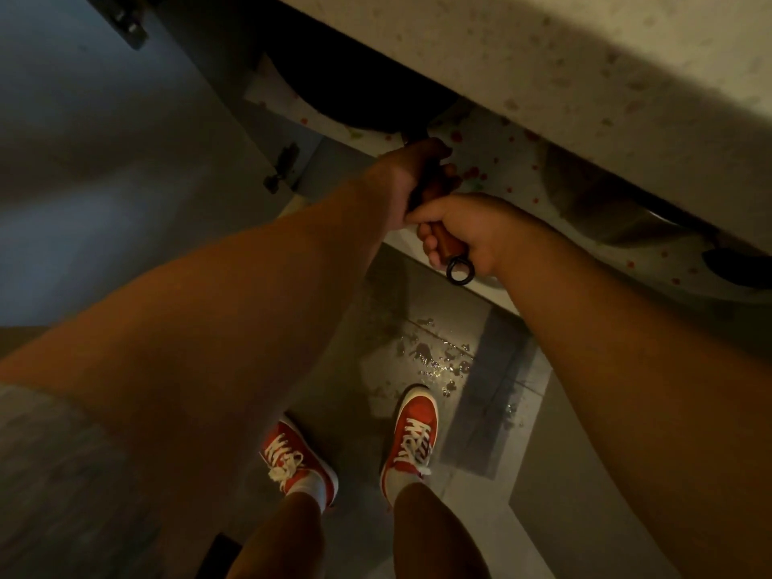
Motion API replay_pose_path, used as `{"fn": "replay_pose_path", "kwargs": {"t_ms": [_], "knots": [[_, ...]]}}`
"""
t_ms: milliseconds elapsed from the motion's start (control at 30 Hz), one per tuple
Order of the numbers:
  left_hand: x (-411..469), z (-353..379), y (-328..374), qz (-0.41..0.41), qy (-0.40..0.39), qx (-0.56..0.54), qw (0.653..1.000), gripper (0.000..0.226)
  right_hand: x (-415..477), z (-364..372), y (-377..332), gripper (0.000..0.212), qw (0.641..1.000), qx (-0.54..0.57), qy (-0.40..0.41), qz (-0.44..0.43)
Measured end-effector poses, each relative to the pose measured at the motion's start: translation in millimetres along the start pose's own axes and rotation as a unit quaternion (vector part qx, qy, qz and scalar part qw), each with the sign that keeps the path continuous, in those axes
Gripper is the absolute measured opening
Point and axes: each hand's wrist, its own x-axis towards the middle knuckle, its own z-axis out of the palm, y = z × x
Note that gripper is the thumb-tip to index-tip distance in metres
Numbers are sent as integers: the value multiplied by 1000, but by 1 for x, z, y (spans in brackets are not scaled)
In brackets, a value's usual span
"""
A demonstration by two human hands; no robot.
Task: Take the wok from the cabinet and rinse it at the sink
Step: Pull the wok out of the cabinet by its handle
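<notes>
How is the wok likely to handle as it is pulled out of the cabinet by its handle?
Probably front-heavy: the dark wok sits well beyond the wooden handle, and both the left hand and right hand grip that handle. It looks rigid, not floppy. Its rounded bowl may rock or slide on the patterned shelf liner.
</notes>
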Motion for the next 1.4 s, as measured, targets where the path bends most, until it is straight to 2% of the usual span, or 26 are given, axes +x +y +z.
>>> {"fn": "replay_pose_path", "kwargs": {"t_ms": [267,567,667,933,1133,1300,1400], "knots": [[-10,-7,-6,63,14,19,998,12,-5,24,16,26,997,-13,57,-41],[-56,-22,-43,22,53,26,998,27,-49,52,65,22,995,-49,69,-56],[-89,-30,-60,17,66,62,996,28,-75,65,86,19,997,-48,53,-37],[-210,-51,-107,-48,79,51,994,26,-183,108,143,16,997,-50,41,34],[-309,-56,-122,-64,60,68,994,24,-274,144,162,8,996,-41,57,60],[-377,-59,-130,-84,24,119,989,21,-349,169,170,20,994,5,66,88],[-414,-54,-129,-90,-5,156,984,22,-392,179,174,19,992,6,91,89]]}}
